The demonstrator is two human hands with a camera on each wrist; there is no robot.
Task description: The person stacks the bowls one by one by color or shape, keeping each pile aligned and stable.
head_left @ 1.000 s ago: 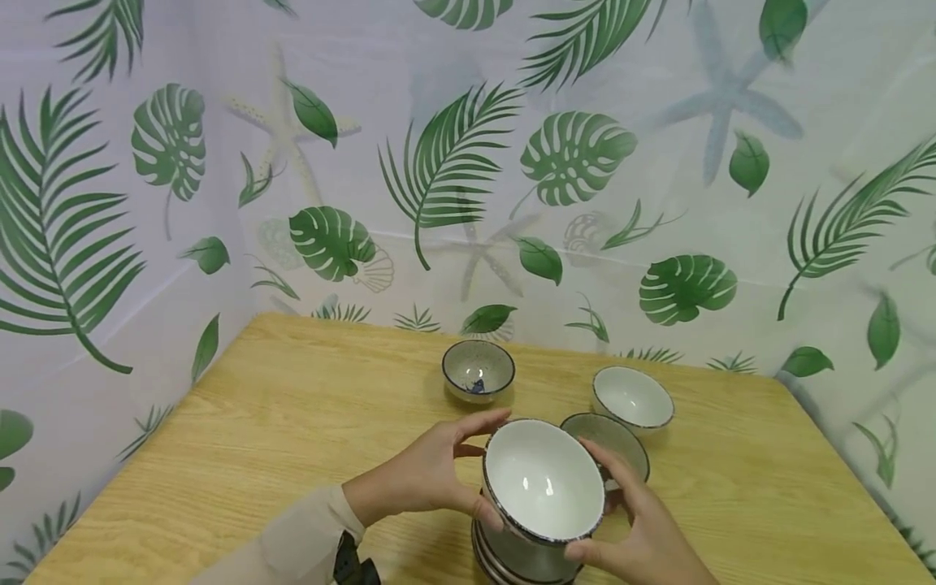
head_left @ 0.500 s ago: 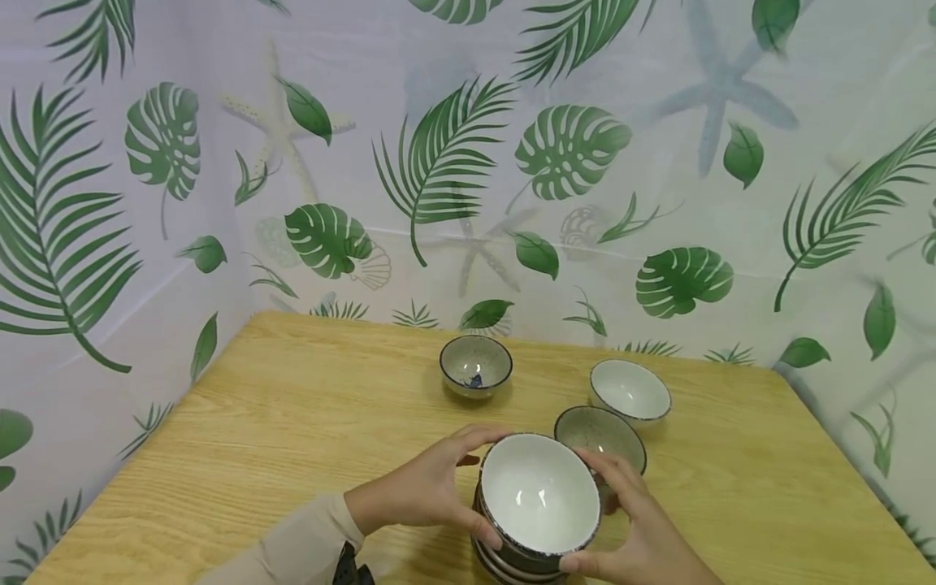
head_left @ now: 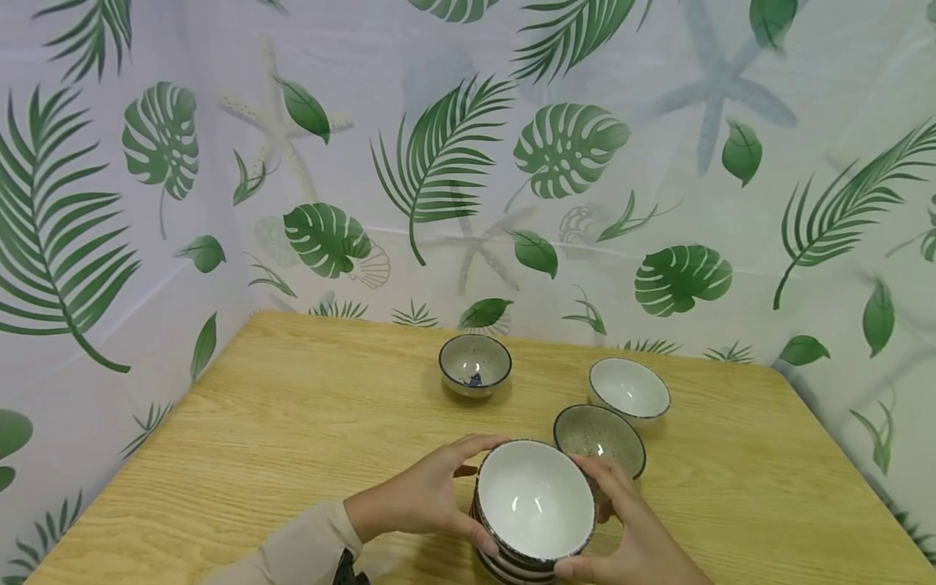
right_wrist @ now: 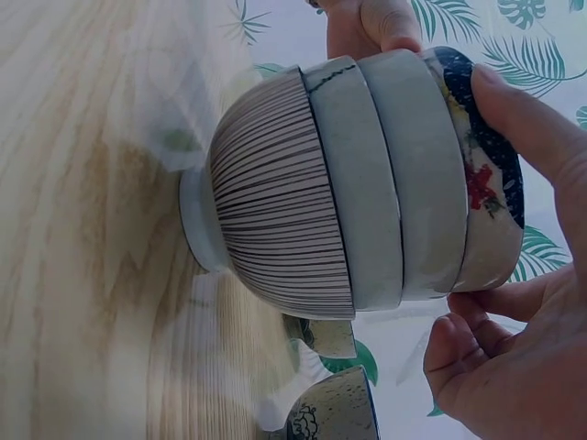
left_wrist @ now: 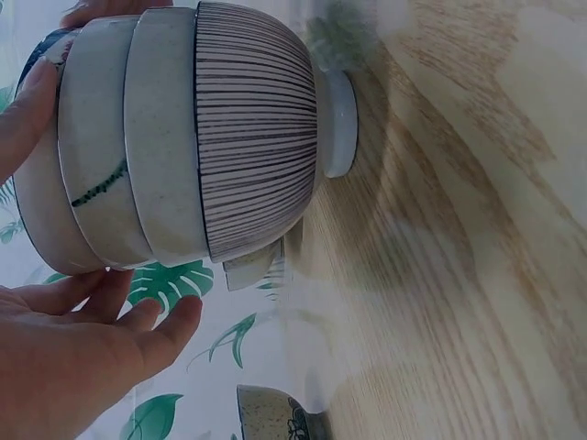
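Observation:
In the head view, a white-lined bowl with a dark speckled rim sits on top of a stack of bowls near the table's front. My left hand holds its left side, thumb at the near rim and fingers behind. From the right, my right hand grips the same bowl between thumb and fingers. The wrist views show the stack from the side: a striped bowl at the bottom, two pale bowls above it, and the top bowl's dark blue and red floral pattern under my right thumb.
Just behind the stack is a grey speckled bowl, with a white bowl behind it to the right. A smaller grey bowl with a blue motif stands farther back on the wooden table. A leaf-printed cloth hangs behind.
Both hands have lowered the white-lined bowl onto the stack, covering the grey bowl interior seen below it earlier. My grip on it stays, and the other bowls have not moved.

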